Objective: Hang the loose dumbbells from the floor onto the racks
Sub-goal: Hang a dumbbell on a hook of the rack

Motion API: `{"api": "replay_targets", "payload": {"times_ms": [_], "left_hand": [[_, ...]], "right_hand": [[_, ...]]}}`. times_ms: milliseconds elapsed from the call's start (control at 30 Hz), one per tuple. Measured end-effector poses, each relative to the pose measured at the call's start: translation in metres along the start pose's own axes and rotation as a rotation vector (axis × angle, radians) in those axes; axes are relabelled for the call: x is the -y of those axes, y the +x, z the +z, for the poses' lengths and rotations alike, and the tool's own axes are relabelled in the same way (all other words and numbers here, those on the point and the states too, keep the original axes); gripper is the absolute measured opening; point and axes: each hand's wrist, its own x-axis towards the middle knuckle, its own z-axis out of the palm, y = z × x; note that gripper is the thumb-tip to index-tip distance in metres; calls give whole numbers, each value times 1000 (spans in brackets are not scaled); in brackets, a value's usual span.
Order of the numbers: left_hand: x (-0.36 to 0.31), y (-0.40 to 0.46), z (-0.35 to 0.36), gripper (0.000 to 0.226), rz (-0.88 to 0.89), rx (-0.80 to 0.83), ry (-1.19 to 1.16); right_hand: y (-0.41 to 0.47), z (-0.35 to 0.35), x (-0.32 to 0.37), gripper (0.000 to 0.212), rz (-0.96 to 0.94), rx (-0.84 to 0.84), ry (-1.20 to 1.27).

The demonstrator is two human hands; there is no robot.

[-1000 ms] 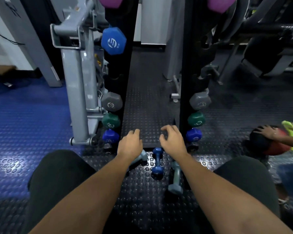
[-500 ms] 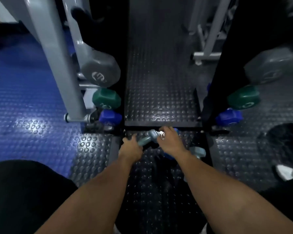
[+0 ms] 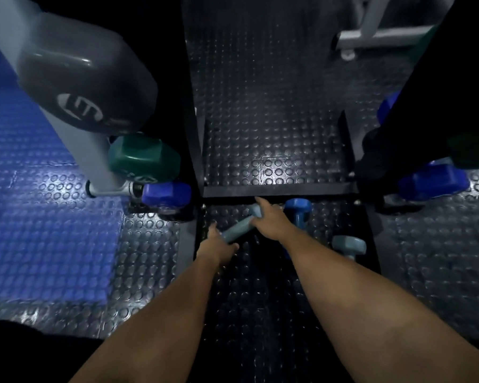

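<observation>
A small light-teal dumbbell point(image 3: 239, 226) is held low over the studded floor between both hands. My left hand point(image 3: 217, 246) grips its near end and my right hand point(image 3: 270, 222) covers its far end. Just right of my right hand a blue dumbbell point(image 3: 297, 211) lies on the floor. Another light-teal dumbbell point(image 3: 349, 246) lies further right, partly behind my right forearm. The left rack point(image 3: 191, 120) carries a grey point(image 3: 86, 81), a green point(image 3: 143, 158) and a blue dumbbell point(image 3: 166, 193). The right rack point(image 3: 415, 106) carries a blue dumbbell point(image 3: 433, 181) low down.
A black studded mat point(image 3: 274, 150) lies between the two rack uprights. A grey machine frame point(image 3: 94, 150) stands at the left beside blue flooring point(image 3: 39, 217). Another grey frame foot point(image 3: 371, 37) is at the far right back.
The camera has dropped closer to the floor. Both hands went from resting over the dumbbells to gripping the light-teal one, which is now tilted between them.
</observation>
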Motion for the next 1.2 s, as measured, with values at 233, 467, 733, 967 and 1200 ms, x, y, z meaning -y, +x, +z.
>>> {"api": "replay_targets", "payload": {"times_ms": [233,467,733,967,1200], "left_hand": [[0,1,1,73,22,-86,-52],[-17,-46,-23,75,189,-136,-43],[-54,-174,-67,71,399,-224,-5],[-81,-306,-133,81,597,-330,2],[-103,-426,-239,72,821,-662,53]], "right_hand": [[-10,-7,3,50,19,-73,61],[-70,-30,-1,67,71,-213,262],[-182,-93,15,49,83,-363,443],[-295,-164,59,43,-95,-474,646],[-383,-234,147,39,-441,-703,672]]}}
